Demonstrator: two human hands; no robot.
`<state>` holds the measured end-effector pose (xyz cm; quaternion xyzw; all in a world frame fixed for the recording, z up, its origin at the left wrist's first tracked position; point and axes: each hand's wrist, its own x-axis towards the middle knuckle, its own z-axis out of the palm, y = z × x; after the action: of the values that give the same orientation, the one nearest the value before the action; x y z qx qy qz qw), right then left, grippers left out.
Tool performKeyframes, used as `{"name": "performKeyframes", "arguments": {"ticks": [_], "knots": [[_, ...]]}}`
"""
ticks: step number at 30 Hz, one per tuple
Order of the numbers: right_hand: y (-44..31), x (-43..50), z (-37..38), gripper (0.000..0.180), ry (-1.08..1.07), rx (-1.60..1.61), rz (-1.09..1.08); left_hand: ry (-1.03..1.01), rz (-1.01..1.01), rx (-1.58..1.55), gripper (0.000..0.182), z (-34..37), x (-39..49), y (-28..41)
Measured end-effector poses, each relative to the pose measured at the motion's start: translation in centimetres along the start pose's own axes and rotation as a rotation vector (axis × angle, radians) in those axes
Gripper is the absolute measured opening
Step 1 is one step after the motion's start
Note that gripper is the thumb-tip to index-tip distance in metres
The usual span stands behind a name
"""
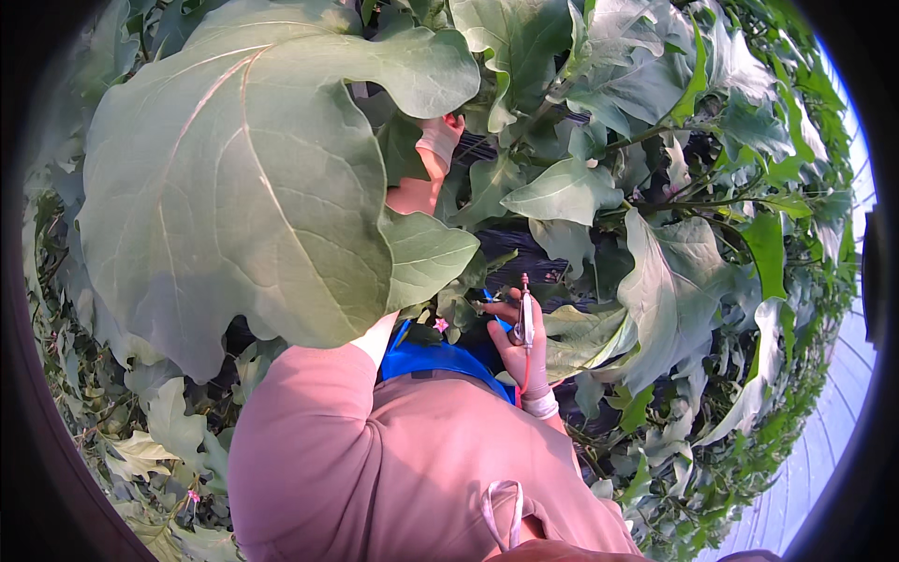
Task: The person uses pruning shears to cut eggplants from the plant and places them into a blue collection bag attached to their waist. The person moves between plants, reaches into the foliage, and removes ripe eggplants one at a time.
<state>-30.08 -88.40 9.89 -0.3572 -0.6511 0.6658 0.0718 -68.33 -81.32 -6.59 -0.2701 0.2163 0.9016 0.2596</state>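
Observation:
My right hand (518,348), in a thin pale glove, holds a slim metal hand tool (525,316) with a red cord or handle. The tool points away from me; its exact kind is unclear. My left arm reaches forward under a very large eggplant leaf (246,190). Only part of my left hand (444,133), with a pale glove cuff, shows past the leaf's edge, among stems and foliage. Its fingers are mostly hidden, so any grip cannot be made out. A pink eggplant flower (440,324) hangs between my body and the tool.
Dense eggplant foliage (674,281) surrounds me on both sides. Dark plastic sheeting (506,246) shows on the ground between leaves. Something blue (435,360) lies against my waist. A pale ribbed surface (818,428) runs along the right rim.

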Motion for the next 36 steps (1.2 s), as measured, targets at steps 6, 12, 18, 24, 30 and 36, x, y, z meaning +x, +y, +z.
{"name": "performKeyframes", "arguments": {"ticks": [6, 12, 18, 24, 30, 36], "knots": [[0.7, -0.4, 1.0, 0.063, 0.068, 0.029, 0.009, 0.009, -0.091, -0.001, 0.026, -3.7, 2.8, -1.1], [1.2, 0.1, 1.6, 0.066, 0.042, 0.037, -0.013, -0.145, -0.323, -0.109, 0.027, -8.2, 7.6, 0.4], [1.3, 0.8, 1.9, 0.067, 0.001, 0.078, -0.045, -0.23, -0.324, 0.036, 0.035, -8.6, 8.0, 0.6], [1.2, 0.3, 1.4, 0.065, 0.036, 0.039, -0.061, -0.063, -0.019, 0.261, 0.031, -6.9, 5.4, -0.3], [2.1, -0.1, 0.9, 0.065, 0.041, -0.034, -0.014, 0.017, 0.503, 1.488, 0.029, -8.8, 2.4, 0.3], [2.2, -0.4, 0.9, 0.065, 0.038, 0.044, 0.036, -0.083, 0.319, 2.18, 0.03, -11.1, 4.3, 0.6]]}}
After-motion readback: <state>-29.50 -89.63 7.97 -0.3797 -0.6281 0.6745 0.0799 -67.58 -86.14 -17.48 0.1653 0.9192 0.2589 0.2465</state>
